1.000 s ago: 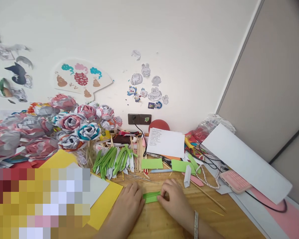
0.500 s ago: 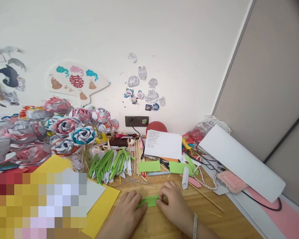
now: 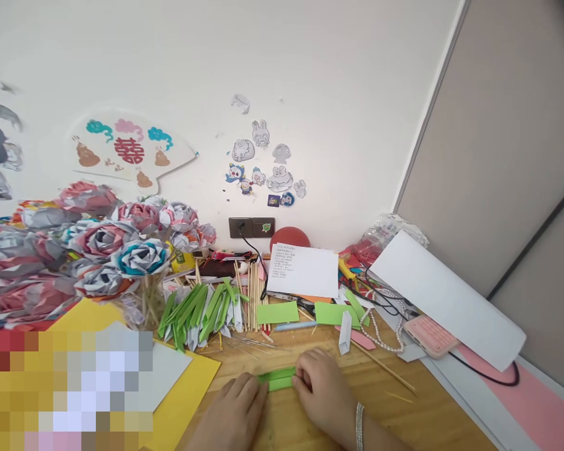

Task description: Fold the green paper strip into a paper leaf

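A narrow green paper strip (image 3: pixel 281 379) with a lengthwise fold lies on the wooden table between my hands. My left hand (image 3: pixel 237 404) has its closed fingers on the strip's left end. At the right end, my right hand (image 3: pixel 322 388) pinches the paper between thumb and fingers; a sparkly bracelet (image 3: pixel 360 426) circles that wrist. Beyond them are flat green paper rectangles (image 3: pixel 277 312), a folded white paper piece (image 3: pixel 344 333) and a pile of folded green and white strips (image 3: pixel 202 313).
Paper flowers (image 3: pixel 103 241) crowd the left, above yellow sheets (image 3: pixel 188 382). Wooden sticks (image 3: pixel 252 294), a handwritten sheet (image 3: pixel 305 269) and a light blue pen (image 3: pixel 294 326) lie at the back. A pearl string (image 3: pixel 380 341), a pink power bank (image 3: pixel 430 336) and a white board (image 3: pixel 446 300) are right.
The green strip now shows more of its surface and a clear lengthwise fold. Both hands stay at its ends, and the whole view has shifted slightly.
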Tool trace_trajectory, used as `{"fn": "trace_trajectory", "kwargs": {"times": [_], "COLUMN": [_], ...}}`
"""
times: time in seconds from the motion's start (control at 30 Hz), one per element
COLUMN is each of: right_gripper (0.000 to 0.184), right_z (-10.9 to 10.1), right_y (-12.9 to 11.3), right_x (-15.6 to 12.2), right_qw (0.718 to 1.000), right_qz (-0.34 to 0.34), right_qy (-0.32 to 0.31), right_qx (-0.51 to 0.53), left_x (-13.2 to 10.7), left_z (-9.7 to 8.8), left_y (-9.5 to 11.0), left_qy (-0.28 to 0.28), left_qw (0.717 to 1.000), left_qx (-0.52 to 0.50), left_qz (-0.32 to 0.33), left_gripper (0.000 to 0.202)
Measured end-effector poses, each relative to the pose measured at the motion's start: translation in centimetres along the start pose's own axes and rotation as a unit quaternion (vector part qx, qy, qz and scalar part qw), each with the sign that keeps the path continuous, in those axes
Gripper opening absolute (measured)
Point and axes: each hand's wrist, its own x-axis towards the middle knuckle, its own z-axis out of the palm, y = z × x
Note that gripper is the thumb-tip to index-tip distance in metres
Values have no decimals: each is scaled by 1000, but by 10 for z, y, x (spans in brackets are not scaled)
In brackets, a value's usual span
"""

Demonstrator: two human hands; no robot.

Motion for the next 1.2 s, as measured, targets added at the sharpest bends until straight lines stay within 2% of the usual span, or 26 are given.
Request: {"fn": "trace_trajectory", "kwargs": {"times": [0.13,0.27,0.33,0.47,0.53,0.63,0.8,1.0,1.1,1.2], "right_gripper": [20,20,19,18,17,17,19,20,26,31], "right_z": [1,0,-1,-8,-12,-16,-12,-8,-7,-6], "right_y": [0,-2,-3,-4,-4,-2,5,10,10,11], "right_x": [0,2,2,4,5,7,8,8,6,4], "right_qw": [1000,1000,1000,999,998,997,997,996,997,996], "right_qz": [2,10,14,33,47,61,48,49,18,-80], "right_qy": [2,0,-2,-20,-26,-23,-14,-17,-3,2], "right_qx": [-4,-16,-18,1,16,35,65,71,72,35], "left_x": [5,8,7,2,1,1,2,3,4,4], "left_z": [-11,-15,-13,-9,-9,-13,-18,-13,-10,-8], "left_y": [5,7,5,-2,-6,-9,-15,-19,-21,-24], "left_qy": [-41,-56,-41,59,89,92,74,88,115,137], "left_qw": [998,997,997,998,995,995,996,990,985,980], "left_qx": [-5,-21,-23,24,37,33,41,65,70,65], "left_qz": [-37,-55,-54,-25,-18,-15,42,88,110,126], "left_gripper": [33,28,29,22,20,20,23,24,24,24]}}
